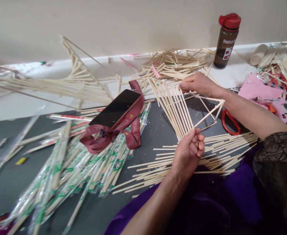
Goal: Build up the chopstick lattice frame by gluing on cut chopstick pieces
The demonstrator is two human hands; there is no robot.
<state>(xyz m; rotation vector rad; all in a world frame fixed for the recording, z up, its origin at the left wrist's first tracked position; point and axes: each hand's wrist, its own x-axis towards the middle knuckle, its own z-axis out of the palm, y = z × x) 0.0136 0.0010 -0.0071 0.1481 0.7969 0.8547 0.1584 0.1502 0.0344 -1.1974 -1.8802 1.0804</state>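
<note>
A chopstick frame (pixel 182 112), built of pale wooden sticks set in a fan with a triangular brace at its right, is held up between both hands. My left hand (pixel 188 148) pinches its lower edge, the fingers curled round the stick ends. At the upper edge my right hand (pixel 199 83) grips a stick between thumb and fingers. Loose bare chopsticks (pixel 148 173) lie spread under and around my left hand. Red-handled scissors (pixel 231 123) rest just below my right forearm, their blades hidden.
Wrapped chopsticks (pixel 67 173) cover the left, with a phone (pixel 115 108) and red lanyard (pixel 133 130) over them. Behind stand a larger stick structure (pixel 84 81), a stick heap (pixel 175 63) and a red-capped bottle (pixel 226 42). Pink paper (pixel 256 91) lies at right.
</note>
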